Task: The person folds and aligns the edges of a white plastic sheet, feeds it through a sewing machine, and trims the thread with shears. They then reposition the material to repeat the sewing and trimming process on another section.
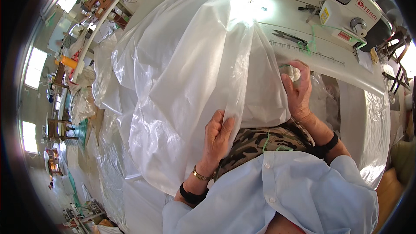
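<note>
A large translucent white plastic sheet [173, 78] drapes from the sewing machine [329, 0] over the table edge and my lap. Its upper end runs under the machine's needle area, where lamp glare hides the detail. My left hand [219, 134] is closed, thumb against fingers, on a folded strip of the sheet. Beside the sheet's right edge, my right hand [300, 91] has thumb and forefinger curled around a small pale, rounded thing [294, 73] with a bit of green thread. What this thing is cannot be made out.
Dark thread snips [290, 37] lie on the machine table [312, 58], near a tangle of green thread [310, 45] and ruler marks. More plastic sheeting [104, 156] is heaped at the left. A glossy white sheet [362, 117] hangs at the right. Other workbenches stand far left.
</note>
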